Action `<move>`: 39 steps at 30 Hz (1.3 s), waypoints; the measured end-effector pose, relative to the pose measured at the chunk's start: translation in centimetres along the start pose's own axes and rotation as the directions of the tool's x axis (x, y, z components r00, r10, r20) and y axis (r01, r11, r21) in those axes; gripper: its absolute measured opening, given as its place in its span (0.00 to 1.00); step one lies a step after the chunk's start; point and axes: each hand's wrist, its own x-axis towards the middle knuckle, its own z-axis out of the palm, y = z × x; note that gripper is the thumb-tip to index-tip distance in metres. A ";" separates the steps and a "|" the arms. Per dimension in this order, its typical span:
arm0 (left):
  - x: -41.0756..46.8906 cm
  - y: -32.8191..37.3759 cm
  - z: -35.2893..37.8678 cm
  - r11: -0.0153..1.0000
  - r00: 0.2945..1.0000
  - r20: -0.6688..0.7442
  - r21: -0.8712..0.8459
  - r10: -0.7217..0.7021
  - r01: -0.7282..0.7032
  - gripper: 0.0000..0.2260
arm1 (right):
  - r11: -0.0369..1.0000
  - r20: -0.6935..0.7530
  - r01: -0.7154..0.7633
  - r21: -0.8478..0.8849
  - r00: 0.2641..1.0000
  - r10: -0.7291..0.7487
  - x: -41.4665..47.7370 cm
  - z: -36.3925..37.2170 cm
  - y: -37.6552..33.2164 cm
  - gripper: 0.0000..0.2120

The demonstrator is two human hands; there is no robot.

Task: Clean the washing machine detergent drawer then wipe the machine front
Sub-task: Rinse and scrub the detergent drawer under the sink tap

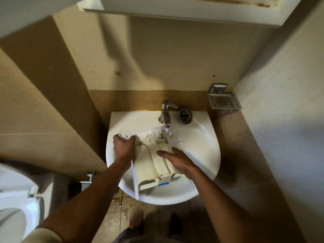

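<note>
The white detergent drawer (150, 160) lies across the white basin (201, 149), its far end under the chrome tap (166, 113), where water runs onto it. A blue tab shows at its near end. My left hand (125, 148) grips the drawer's left wall, fingers curled over the rim. My right hand (177, 160) lies flat on the drawer's right compartments with straight fingers.
A metal drain strainer (185, 115) sits on the basin ledge right of the tap. A chrome holder (222, 100) is fixed to the wall at the back right. A toilet (15, 204) stands at the left. A cabinet (175, 7) hangs overhead. The floor below is wet.
</note>
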 end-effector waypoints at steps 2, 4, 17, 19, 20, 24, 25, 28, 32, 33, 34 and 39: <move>-0.8 -0.2 0.0 1.000 0.999 -0.032 -0.011 0.016 -0.017 0.23 | 0.999 0.020 0.021 -0.024 1.000 -0.021 0.6 -0.6 0.1 0.45; -1.6 -0.5 0.3 1.000 0.994 -0.104 0.004 0.025 -0.024 0.21 | 0.996 0.045 0.021 -0.085 0.999 -0.018 1.4 -1.4 0.3 0.48; -3.6 -0.9 -2.2 0.991 0.962 0.274 0.123 0.012 -0.047 0.10 | 0.899 0.097 0.174 -0.402 0.984 -0.148 3.1 -6.0 0.5 0.27; -4.2 0.0 -2.0 0.967 0.926 0.376 0.245 -0.027 -0.071 0.06 | 0.879 0.189 0.196 -0.435 0.974 -0.123 3.4 -7.1 -0.7 0.27; -4.4 0.4 -1.8 0.947 0.913 0.404 0.308 -0.046 -0.088 0.07 | 0.870 0.232 0.204 -0.449 0.967 -0.107 3.7 -7.5 -1.2 0.28; -5.6 0.7 -1.0 0.919 0.889 0.449 0.381 -0.091 -0.098 0.13 | 0.787 0.327 0.292 -0.544 0.937 -0.121 6.1 -7.8 -3.5 0.29; -6.0 0.5 -0.8 0.925 0.898 0.431 0.369 -0.086 -0.088 0.12 | 0.760 0.338 0.309 -0.572 0.933 -0.125 6.7 -7.6 -4.0 0.28; -6.9 0.0 0.2 0.922 0.933 0.359 0.368 -0.019 -0.123 0.13 | 0.689 0.269 0.302 -0.660 0.950 -0.158 8.3 -6.6 -4.2 0.21; -8.3 -0.5 2.5 0.909 0.956 0.286 0.382 0.057 -0.169 0.15 | 0.689 0.116 0.272 -0.671 0.957 -0.265 9.7 -6.1 -2.1 0.21; -8.6 -0.5 3.0 0.908 0.956 0.288 0.380 0.066 -0.177 0.15 | 0.667 0.096 0.287 -0.688 0.947 -0.307 9.8 -6.3 -1.6 0.21; -8.7 -0.6 3.5 0.912 0.954 0.291 0.368 0.070 -0.179 0.14 | 0.630 0.073 0.303 -0.715 0.929 -0.363 9.7 -6.6 -1.2 0.20; -9.1 -1.5 4.4 0.935 0.977 0.189 0.320 0.095 -0.152 0.12 | 0.383 0.033 0.252 -0.889 0.868 -0.496 8.7 -5.7 -0.4 0.23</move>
